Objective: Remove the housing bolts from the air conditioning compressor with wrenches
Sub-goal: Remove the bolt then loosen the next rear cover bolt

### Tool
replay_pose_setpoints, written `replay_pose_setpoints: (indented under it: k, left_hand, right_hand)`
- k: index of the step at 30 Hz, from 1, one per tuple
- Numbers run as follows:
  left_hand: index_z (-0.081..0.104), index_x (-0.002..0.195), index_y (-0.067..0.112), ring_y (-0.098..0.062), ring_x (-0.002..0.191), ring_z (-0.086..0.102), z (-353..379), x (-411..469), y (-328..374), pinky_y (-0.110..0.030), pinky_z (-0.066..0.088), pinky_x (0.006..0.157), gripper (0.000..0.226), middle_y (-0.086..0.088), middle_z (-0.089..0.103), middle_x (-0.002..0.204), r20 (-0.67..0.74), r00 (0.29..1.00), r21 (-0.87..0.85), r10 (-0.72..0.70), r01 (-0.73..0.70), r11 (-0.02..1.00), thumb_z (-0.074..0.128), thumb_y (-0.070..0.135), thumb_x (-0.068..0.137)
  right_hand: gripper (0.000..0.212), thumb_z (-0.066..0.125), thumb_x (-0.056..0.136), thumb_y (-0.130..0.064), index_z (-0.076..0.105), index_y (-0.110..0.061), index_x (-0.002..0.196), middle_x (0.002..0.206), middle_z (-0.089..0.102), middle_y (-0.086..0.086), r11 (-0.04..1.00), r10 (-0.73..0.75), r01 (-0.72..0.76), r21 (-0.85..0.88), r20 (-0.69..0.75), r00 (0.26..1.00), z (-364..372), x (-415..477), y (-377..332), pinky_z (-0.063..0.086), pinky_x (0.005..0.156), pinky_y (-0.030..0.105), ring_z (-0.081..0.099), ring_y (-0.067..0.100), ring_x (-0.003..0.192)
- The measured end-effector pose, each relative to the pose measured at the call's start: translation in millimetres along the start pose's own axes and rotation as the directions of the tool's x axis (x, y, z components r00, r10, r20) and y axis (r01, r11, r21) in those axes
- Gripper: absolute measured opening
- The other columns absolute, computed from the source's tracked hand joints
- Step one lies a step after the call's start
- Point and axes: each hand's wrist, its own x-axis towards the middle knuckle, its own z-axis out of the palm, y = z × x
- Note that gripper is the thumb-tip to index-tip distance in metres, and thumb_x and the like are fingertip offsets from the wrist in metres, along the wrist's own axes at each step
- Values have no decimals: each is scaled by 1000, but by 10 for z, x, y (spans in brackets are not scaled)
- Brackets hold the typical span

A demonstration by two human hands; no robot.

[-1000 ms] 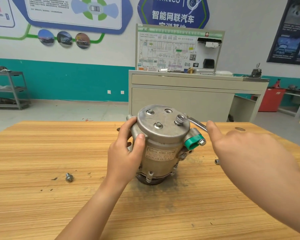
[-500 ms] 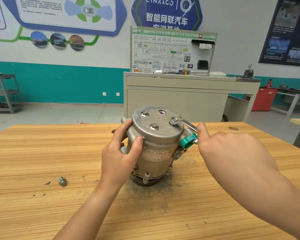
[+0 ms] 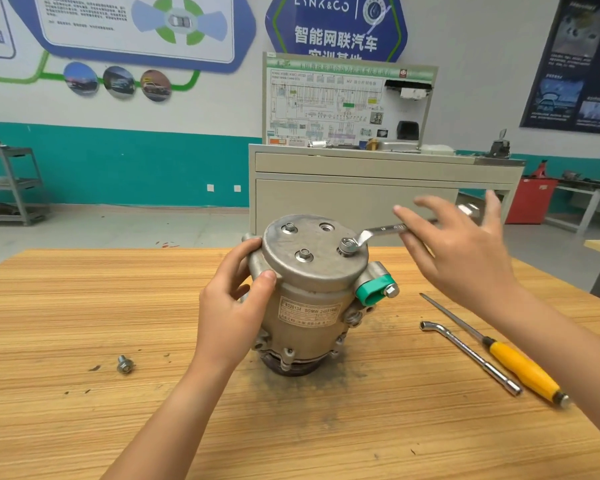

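The compressor [image 3: 312, 292] is standing upright on its dark lower end near the middle of the wooden table [image 3: 84, 306], with its flat end cover facing up. The left hand [image 3: 229, 306] is gripping the compressor's upper left flank: the fingers are curling round the rim and the thumb is pressing the near side. On the cover, a far-left bolt [image 3: 289, 227] and a near bolt [image 3: 304, 253] are sitting seated, and an empty bolt hole [image 3: 326, 227] is showing at the far side. A ring wrench [image 3: 378, 232] is sitting over the right-edge bolt [image 3: 347, 244], its shank reaching away to the right. The right hand [image 3: 458, 251] is lying against that shank with fingers straight and spread, not curling round it. The shank is passing behind the fingers. The hands are well apart, one on each side of the housing. A green cap [image 3: 374, 289] is sticking out of the compressor's right side. A loose bolt [image 3: 125, 364] is lying on the table, near left of the compressor. To the right, an L-shaped socket wrench [image 3: 471, 358] and a yellow-handled screwdriver [image 3: 520, 368] are lying just beside each other. A beige cabinet [image 3: 326, 192] is standing beyond the table.
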Motion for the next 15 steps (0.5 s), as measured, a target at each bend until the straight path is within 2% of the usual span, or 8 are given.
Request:
replay_pose_setpoints:
  k: [3, 5, 7, 9, 11, 12, 15]
  left_hand:
    - [58, 108, 38, 4, 106, 59, 2, 16, 11, -13, 49, 83, 34, 13, 63, 116, 17, 1000, -3, -3, 3, 1000, 59, 23, 78]
    - [57, 107, 39, 7, 105, 58, -3, 24, 14, -11, 48, 82, 36, 16, 63, 115, 16, 1000, 1, -4, 4, 1000, 55, 26, 74]
    - [57, 108, 38, 9, 105, 57, -8, 25, 9, -8, 47, 79, 37, 18, 62, 114, 15, 1000, 2, 4, -4, 1000, 54, 26, 73]
    - [58, 108, 38, 10, 105, 57, -23, 24, 2, -6, 45, 78, 36, 20, 62, 112, 11, 1000, -4, 9, -9, 1000, 53, 24, 74]
    - [57, 108, 38, 12, 104, 56, -41, 29, -8, -6, 45, 77, 36, 24, 62, 109, 6, 1000, -8, 10, -10, 1000, 51, 23, 76]
    - [57, 109, 38, 13, 103, 56, -49, 33, -13, -5, 45, 76, 36, 26, 62, 107, 2, 1000, -8, 10, -10, 1000, 50, 23, 76]
    - [56, 111, 37, 15, 102, 55, -60, 43, -23, -4, 44, 73, 37, 30, 61, 104, -5, 1000, -7, 6, -7, 1000, 47, 24, 77]
  right_hand:
    - [33, 51, 92, -22, 59, -14, 123, 128, 55, 13, 990, -26, 11, 143, 107, 994, 216, 344, -39, 17, 101, 63, 54, 26, 116]
    - [33, 49, 94, -21, 56, -17, 126, 133, 52, 7, 972, -122, 85, 219, 160, 980, 306, 597, -86, 16, 106, 55, 49, 21, 122]
    - [29, 52, 93, -19, 61, -14, 120, 127, 57, 6, 948, -267, 238, 213, 118, 956, 324, 778, -136, 20, 105, 54, 55, 23, 116]
    - [23, 58, 88, -14, 68, -7, 107, 114, 65, 11, 934, -321, 324, 152, -43, 946, 338, 847, -159, 32, 97, 59, 64, 28, 100]
    - [18, 60, 84, -9, 71, -3, 97, 106, 67, 14, 950, -215, 255, 180, -218, 952, 350, 767, -189, 41, 89, 56, 68, 30, 89]
    - [17, 60, 83, -7, 70, -1, 95, 105, 67, 15, 955, -132, 192, 227, -256, 958, 360, 684, -208, 44, 86, 52, 67, 32, 87]
    - [17, 55, 85, -4, 66, 1, 95, 101, 66, 15, 934, 71, 26, 357, -256, 964, 395, 447, -184, 46, 75, 41, 62, 35, 87]
